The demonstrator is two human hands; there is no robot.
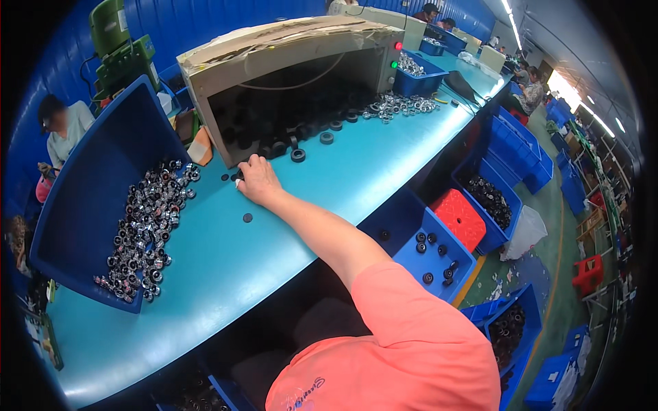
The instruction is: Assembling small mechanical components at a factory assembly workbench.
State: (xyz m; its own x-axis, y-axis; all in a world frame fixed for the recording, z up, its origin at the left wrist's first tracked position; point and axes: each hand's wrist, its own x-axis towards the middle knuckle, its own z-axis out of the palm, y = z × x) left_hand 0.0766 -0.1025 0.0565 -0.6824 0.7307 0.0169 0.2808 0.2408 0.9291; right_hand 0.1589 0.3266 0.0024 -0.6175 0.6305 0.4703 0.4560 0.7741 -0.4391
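small black discs (225,177) lie on the turquoise bench (199,274) by the left front corner of a boxy cabinet (295,49), and my right hand (258,179) is down right beside them, fingers bent — i cannot tell whether they pinch one or only touch it. something white shows on one fingertip. my left hand is out of view. a lone black disc (247,218) lies flat on the bench, a little nearer to me. to the right of my fingers rest a thick black ring (297,155) and a second ring (327,138), with more dark pieces behind them. on my left a big blue bin (96,178) lies tipped, with shiny silvery rings (144,226) spread from it onto the bench. farther right, loose silvery pieces (401,106) lie near a blue tub (415,85) — and below the bench edge a blue crate (401,264) holds black wheels (428,278) beside a red stool (458,218).
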